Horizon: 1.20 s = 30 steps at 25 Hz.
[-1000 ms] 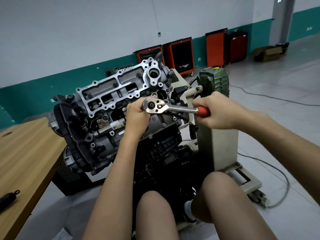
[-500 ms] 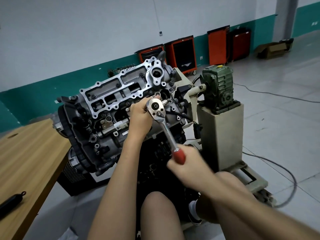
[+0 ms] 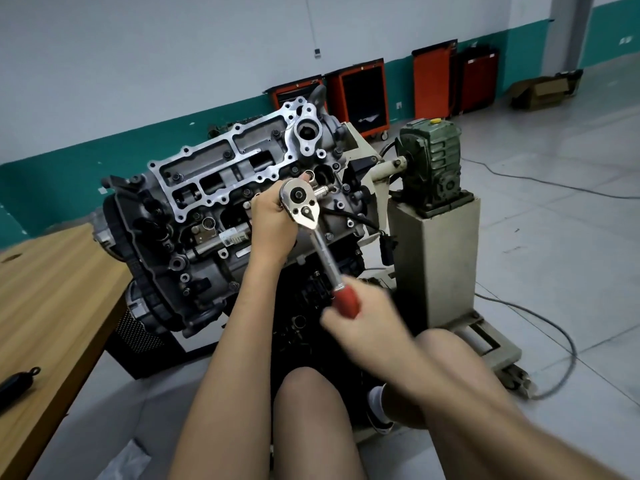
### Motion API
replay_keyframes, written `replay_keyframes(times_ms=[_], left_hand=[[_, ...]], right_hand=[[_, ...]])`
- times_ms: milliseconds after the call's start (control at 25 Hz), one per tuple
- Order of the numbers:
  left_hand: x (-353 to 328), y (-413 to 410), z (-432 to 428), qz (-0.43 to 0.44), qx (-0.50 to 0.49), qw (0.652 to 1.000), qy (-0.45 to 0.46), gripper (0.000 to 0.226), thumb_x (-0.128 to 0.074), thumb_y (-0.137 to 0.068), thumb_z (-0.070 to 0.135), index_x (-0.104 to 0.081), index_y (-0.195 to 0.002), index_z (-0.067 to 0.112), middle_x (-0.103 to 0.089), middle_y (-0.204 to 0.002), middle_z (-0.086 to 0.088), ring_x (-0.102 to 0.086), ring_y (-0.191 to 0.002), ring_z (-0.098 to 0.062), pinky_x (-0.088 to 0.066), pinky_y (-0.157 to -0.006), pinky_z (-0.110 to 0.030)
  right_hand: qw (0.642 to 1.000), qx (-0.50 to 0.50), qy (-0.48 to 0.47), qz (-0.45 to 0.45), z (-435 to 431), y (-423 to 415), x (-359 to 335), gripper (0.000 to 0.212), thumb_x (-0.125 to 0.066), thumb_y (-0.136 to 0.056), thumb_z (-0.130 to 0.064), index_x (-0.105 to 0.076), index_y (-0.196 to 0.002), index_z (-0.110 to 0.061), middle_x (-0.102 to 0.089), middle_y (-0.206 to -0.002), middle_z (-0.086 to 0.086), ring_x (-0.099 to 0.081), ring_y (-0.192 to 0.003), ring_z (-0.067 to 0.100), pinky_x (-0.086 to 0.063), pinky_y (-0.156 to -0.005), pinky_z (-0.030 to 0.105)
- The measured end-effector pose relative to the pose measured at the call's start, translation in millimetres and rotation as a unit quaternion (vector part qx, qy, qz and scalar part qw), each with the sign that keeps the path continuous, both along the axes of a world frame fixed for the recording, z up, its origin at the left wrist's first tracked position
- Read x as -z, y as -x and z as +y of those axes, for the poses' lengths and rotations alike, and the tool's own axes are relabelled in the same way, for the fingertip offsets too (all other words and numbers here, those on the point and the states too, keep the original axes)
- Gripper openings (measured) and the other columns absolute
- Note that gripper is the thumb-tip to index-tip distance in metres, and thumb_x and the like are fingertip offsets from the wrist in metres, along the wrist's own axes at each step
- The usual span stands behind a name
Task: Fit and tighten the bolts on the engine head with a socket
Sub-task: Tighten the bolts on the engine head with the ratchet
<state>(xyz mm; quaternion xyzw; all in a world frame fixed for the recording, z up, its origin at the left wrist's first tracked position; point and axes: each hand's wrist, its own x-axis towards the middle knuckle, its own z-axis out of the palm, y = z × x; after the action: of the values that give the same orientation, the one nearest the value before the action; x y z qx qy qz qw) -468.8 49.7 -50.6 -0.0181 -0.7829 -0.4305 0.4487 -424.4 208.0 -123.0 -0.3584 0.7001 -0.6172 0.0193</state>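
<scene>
Head view: the left hand (image 3: pixel 273 226) is curling its grip round the ratchet (image 3: pixel 302 205) at its head, steadying it against the engine head (image 3: pixel 214 174); the right hand (image 3: pixel 367 327), blurred, is grasping the red handle (image 3: pixel 346 301), which is pointing down towards the knees; the bolt is hidden behind the tool. This looks like tightening, mid-stroke; the next move likely calls for swinging the handle back while keeping the tool square on the bolt.
</scene>
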Motion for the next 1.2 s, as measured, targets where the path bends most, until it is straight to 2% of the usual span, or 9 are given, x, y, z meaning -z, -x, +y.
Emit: replay_keyframes(times_ms=[80, 160, 280, 400, 520, 720, 880, 1040, 1200], left_hand=[[-2, -2, 0, -0.007, 0.001, 1.0, 0.008, 0.021, -0.06, -0.091, 0.01, -0.049, -0.073, 0.011, -0.043, -0.042, 0.018, -0.042, -0.047, 0.013, -0.035, -0.058, -0.002], [-2, -3, -3, -0.019, 0.009, 1.0, 0.019, 0.038, -0.059, -0.091, 0.012, -0.054, -0.055, 0.021, -0.043, -0.041, 0.023, -0.04, -0.046, 0.009, -0.032, -0.055, -0.003], [-4, -2, -3, -0.034, 0.015, 0.999, 0.025, 0.046, -0.058, -0.094, 0.019, -0.053, -0.05, 0.03, -0.045, -0.041, 0.021, -0.04, -0.043, 0.005, -0.032, -0.051, -0.006], [-7, 1, -3, -0.032, -0.003, 0.999, 0.025, 0.046, -0.058, -0.094, 0.019, -0.058, -0.05, 0.033, -0.045, -0.043, 0.019, -0.04, -0.047, -0.001, -0.037, -0.056, -0.02], [-7, 0, -4, -0.036, -0.018, 0.999, 0.019, 0.053, -0.059, -0.092, 0.016, -0.054, -0.044, 0.035, -0.041, -0.042, 0.018, -0.034, -0.049, -0.003, -0.034, -0.055, -0.022], [-2, -2, 0, -0.021, -0.025, 0.999, 0.012, 0.054, -0.058, -0.093, 0.023, -0.048, -0.042, 0.037, -0.038, -0.039, 0.018, -0.031, -0.042, 0.0, -0.029, -0.051, -0.017], [-3, -2, -2, -0.024, -0.028, 0.999, 0.019, 0.047, -0.058, -0.093, 0.016, -0.052, -0.05, 0.032, -0.037, -0.041, 0.02, -0.03, -0.045, 0.0, -0.034, -0.057, -0.018], [-5, -3, -4, -0.05, -0.026, 0.998, 0.019, 0.057, -0.058, -0.093, 0.026, -0.041, -0.04, 0.035, -0.035, -0.04, 0.017, -0.027, -0.044, -0.002, -0.028, -0.049, -0.019], [-7, -4, -2, -0.036, -0.017, 0.998, 0.049, 0.039, -0.057, -0.093, 0.014, -0.056, -0.057, 0.029, -0.041, -0.04, 0.021, -0.033, -0.043, 0.001, -0.029, -0.05, -0.014]], right_hand=[[0.99, -0.038, 0.077, -0.114, -34, -31, 11, 0.024, -0.057, -0.07, -0.01, -0.035, -0.06, -0.015, -0.033, -0.05, -0.005, -0.031, -0.046, 0.013, -0.028, -0.043, 0.026], [0.989, -0.043, 0.062, -0.129, -32, -27, 10, 0.027, -0.056, -0.074, -0.004, -0.036, -0.06, -0.017, -0.033, -0.048, -0.006, -0.032, -0.041, 0.013, -0.029, -0.039, 0.025], [0.994, -0.03, -0.094, 0.036, 21, 27, -14, 0.035, -0.061, -0.077, 0.001, -0.037, -0.058, -0.019, -0.037, -0.047, -0.008, -0.034, -0.039, 0.005, -0.032, -0.041, 0.024], [0.94, -0.002, -0.254, 0.226, 61, 87, -72, 0.031, -0.063, -0.078, -0.003, -0.045, -0.062, -0.021, -0.045, -0.052, -0.009, -0.042, -0.043, 0.003, -0.036, -0.046, 0.017], [0.9, 0.052, -0.27, 0.339, 67, 106, -98, 0.035, -0.064, -0.075, -0.006, -0.04, -0.062, -0.028, -0.042, -0.051, -0.011, -0.045, -0.046, 0.0, -0.031, -0.049, 0.022], [0.997, 0.017, -0.039, 0.071, 17, 15, -8, 0.032, -0.064, -0.073, -0.006, -0.039, -0.062, -0.021, -0.035, -0.049, -0.009, -0.031, -0.045, 0.007, -0.029, -0.048, 0.027], [0.988, -0.012, 0.1, -0.116, -43, -41, 12, 0.019, -0.054, -0.068, -0.016, -0.038, -0.06, -0.023, -0.032, -0.049, -0.008, -0.028, -0.046, 0.007, -0.029, -0.043, 0.026], [0.994, -0.036, -0.083, 0.067, 22, 26, -17, 0.035, -0.061, -0.075, 0.0, -0.036, -0.059, -0.019, -0.037, -0.052, -0.008, -0.032, -0.045, 0.006, -0.031, -0.048, 0.027], [0.876, 0.028, -0.312, 0.366, 68, 113, -107, 0.021, -0.061, -0.077, -0.006, -0.054, -0.072, -0.024, -0.045, -0.051, -0.009, -0.043, -0.043, 0.002, -0.033, -0.048, 0.023]])
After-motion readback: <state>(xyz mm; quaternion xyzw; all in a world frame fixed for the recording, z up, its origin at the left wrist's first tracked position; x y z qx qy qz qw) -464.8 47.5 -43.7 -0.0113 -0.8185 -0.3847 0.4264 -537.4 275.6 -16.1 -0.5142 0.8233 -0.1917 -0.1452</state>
